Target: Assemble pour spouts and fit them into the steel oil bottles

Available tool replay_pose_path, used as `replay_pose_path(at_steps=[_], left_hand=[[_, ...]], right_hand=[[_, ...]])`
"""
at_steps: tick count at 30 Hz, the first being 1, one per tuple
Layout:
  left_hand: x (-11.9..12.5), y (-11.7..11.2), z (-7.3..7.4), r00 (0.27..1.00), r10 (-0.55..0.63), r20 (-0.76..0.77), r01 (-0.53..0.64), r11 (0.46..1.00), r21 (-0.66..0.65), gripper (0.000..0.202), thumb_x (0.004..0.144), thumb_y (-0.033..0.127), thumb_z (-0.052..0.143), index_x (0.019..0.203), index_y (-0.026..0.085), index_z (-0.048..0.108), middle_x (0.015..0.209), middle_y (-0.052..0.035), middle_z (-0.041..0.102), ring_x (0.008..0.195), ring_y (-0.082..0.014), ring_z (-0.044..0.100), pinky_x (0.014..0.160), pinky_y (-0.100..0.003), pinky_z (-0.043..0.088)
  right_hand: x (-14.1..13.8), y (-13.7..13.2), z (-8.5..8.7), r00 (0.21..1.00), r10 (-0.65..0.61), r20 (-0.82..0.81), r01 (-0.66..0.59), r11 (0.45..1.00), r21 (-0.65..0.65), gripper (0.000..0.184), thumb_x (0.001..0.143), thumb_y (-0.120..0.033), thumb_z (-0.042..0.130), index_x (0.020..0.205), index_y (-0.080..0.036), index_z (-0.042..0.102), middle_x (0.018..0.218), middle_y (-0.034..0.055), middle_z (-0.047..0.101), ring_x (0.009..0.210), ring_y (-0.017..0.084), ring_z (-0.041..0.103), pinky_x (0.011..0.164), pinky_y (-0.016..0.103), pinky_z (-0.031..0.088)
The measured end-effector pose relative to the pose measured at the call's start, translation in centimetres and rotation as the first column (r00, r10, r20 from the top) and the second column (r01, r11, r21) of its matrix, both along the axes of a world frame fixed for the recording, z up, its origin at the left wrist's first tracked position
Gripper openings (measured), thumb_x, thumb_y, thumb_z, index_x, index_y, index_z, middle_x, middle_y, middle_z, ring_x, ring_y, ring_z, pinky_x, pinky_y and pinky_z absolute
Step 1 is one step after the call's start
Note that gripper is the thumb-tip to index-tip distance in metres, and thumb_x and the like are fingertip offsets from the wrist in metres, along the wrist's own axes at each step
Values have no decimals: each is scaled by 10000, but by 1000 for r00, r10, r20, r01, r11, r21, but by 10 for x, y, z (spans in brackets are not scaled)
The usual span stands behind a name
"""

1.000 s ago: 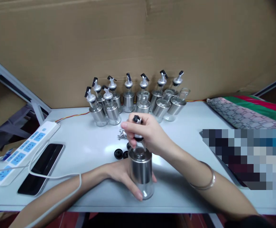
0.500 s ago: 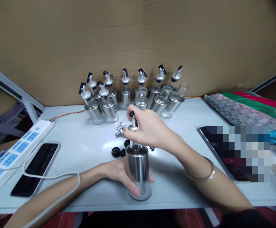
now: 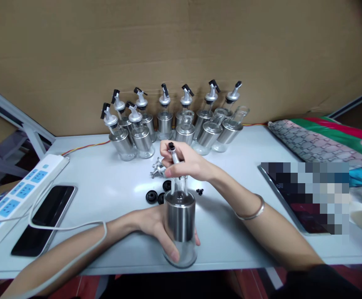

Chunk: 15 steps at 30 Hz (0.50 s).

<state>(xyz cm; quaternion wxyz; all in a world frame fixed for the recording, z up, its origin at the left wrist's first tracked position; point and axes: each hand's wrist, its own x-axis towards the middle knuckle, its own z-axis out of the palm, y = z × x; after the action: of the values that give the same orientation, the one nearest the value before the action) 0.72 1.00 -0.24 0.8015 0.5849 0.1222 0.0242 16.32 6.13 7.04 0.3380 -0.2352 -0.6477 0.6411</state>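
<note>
A glass oil bottle [image 3: 180, 222] with a steel sleeve stands upright near the table's front edge. My left hand [image 3: 156, 228] is wrapped round its lower body, with the thumb in front. Above the neck, my right hand [image 3: 190, 160] is closed round a silver pour spout [image 3: 174, 155] with a black tip. The hand partly hides where spout and neck meet. Behind the bottle lie loose silver spout parts [image 3: 158, 168] and several round black stoppers [image 3: 151, 197]. Small black pieces [image 3: 200, 192] lie to the right of the neck.
Several bottles with spouts [image 3: 165, 120] stand at the back, with open-necked bottles [image 3: 210, 133] in front at right. A power strip [image 3: 23, 195] and a phone [image 3: 45, 220] lie at left, a white cable [image 3: 72, 228] crossing my left forearm. A tablet-like device [image 3: 288, 199] lies right.
My right hand's fingers have shifted and curled round the spout, which leans a little more to the left. The left hand keeps its hold on the bottle. The view has shifted slightly.
</note>
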Motion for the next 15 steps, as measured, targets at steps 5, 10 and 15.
replay_pose_path(at_steps=[5,10,15], left_hand=[[1,1,1,999,-49,11,49,997,-65,588,442,409,896,917,150,663,919,-62,705,919,-255,641,889,-398,505],[1,1,1,999,-42,2,42,999,-3,579,466,438,883,923,148,677,940,-66,706,935,-254,638,931,-398,483],[1,1,0,1000,-13,-1,13,1000,25,601,455,444,885,945,165,676,980,-64,700,953,-257,629,925,-399,487]], right_hand=[[-1,7,-14,978,120,-168,-147,977,-158,311,630,-196,637,725,-213,341,501,-115,342,469,56,223,452,196,175],[-13,4,-27,924,89,-373,-216,924,-314,298,622,-252,584,719,-228,303,429,-106,406,372,60,247,384,193,190],[-21,-2,-27,905,73,-420,-251,887,-387,289,665,-342,547,725,-235,286,401,-98,448,316,70,250,348,201,210]])
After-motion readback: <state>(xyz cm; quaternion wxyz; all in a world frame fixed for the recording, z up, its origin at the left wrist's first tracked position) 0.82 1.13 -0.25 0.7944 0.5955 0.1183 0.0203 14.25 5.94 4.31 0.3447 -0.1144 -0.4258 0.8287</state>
